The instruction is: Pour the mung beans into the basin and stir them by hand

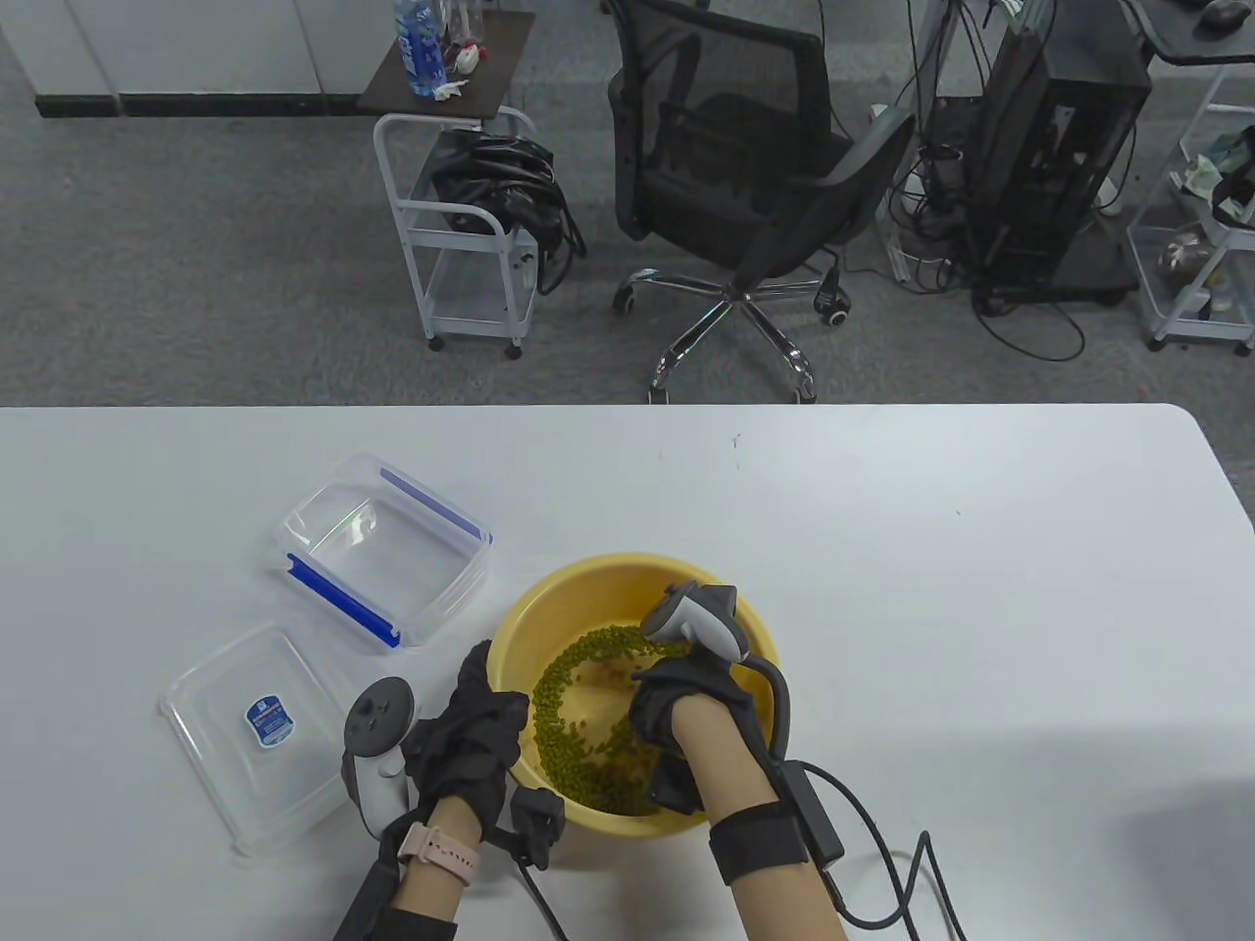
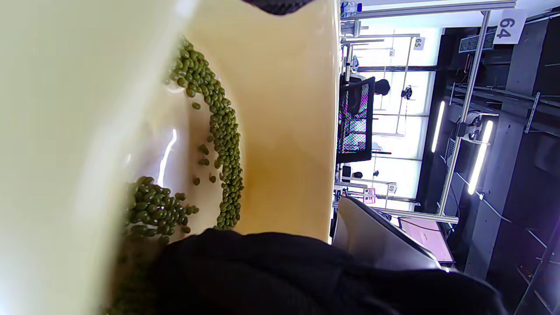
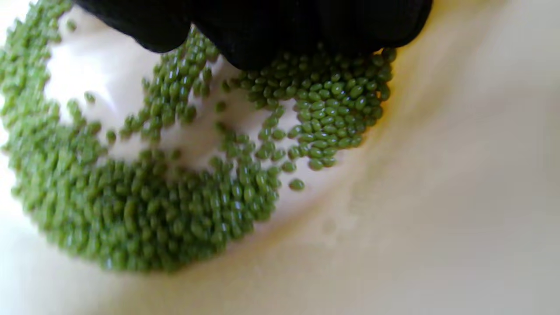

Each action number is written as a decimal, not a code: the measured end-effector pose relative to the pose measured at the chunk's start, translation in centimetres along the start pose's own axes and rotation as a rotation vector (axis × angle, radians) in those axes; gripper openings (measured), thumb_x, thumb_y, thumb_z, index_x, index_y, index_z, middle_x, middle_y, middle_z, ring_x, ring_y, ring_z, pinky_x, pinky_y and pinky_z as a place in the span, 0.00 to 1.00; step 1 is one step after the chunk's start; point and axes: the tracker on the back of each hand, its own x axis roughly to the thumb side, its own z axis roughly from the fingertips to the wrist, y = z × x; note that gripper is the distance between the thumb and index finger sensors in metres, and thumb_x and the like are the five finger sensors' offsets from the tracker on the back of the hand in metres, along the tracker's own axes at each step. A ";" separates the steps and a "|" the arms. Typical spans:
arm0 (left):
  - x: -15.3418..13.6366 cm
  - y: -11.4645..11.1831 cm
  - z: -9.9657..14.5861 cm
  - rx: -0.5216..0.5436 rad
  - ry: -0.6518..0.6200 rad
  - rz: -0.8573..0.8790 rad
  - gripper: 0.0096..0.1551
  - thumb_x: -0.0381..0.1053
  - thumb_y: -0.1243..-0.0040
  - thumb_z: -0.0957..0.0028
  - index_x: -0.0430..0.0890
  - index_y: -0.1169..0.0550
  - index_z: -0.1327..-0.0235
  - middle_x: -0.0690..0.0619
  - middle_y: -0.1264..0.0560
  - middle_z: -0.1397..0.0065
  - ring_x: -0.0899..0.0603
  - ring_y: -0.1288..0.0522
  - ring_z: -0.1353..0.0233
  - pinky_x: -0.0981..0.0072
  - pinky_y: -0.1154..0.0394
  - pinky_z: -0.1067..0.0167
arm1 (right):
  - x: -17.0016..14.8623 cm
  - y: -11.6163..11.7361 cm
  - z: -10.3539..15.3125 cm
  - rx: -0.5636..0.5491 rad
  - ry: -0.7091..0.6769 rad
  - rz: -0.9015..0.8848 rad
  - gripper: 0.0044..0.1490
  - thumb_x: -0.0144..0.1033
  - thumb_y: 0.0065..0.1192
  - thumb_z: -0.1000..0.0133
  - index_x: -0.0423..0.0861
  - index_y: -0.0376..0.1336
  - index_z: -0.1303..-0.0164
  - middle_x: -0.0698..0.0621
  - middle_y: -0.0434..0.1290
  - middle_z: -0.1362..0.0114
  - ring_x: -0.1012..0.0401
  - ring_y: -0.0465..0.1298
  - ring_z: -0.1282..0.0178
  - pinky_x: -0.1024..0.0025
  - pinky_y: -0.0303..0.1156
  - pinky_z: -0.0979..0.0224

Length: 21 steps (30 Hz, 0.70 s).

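1. A white table (image 1: 882, 588) carries a yellow basin (image 1: 588, 578), with an emptied box (image 1: 382, 549) set aside.
2. The left hand (image 1: 466, 730) grips the basin's rim, steadying it.
3. The right hand (image 1: 677, 706) reaches inside with fingers (image 3: 262, 35) pressing into the mung beans (image 1: 578, 725); their curl is hidden.

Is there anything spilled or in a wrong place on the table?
Nothing stands out. The mung beans all lie inside the yellow basin, none on the table. The empty container and its lid sit apart at the left.
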 end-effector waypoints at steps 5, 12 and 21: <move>0.0 0.0 0.0 -0.002 -0.001 -0.002 0.42 0.30 0.48 0.49 0.37 0.51 0.23 0.31 0.49 0.22 0.23 0.45 0.25 0.33 0.41 0.34 | 1.6 2.8 0.7 0.161 -0.098 0.072 0.33 0.48 0.53 0.54 0.45 0.57 0.42 0.40 0.54 0.35 0.42 0.57 0.35 0.49 0.59 0.34; 0.0 0.1 0.0 -0.015 0.001 -0.003 0.42 0.30 0.48 0.49 0.37 0.51 0.23 0.30 0.49 0.22 0.23 0.46 0.25 0.32 0.41 0.34 | 4.6 3.5 0.7 0.317 -0.246 -0.017 0.33 0.50 0.51 0.54 0.58 0.51 0.38 0.53 0.46 0.28 0.52 0.52 0.30 0.61 0.55 0.26; 0.0 0.1 0.0 -0.015 -0.001 -0.003 0.42 0.30 0.48 0.49 0.37 0.51 0.23 0.30 0.49 0.22 0.23 0.46 0.25 0.32 0.41 0.34 | 5.9 -0.4 -1.3 -0.020 -0.074 -0.193 0.34 0.53 0.48 0.52 0.68 0.42 0.37 0.70 0.30 0.27 0.63 0.32 0.24 0.68 0.38 0.19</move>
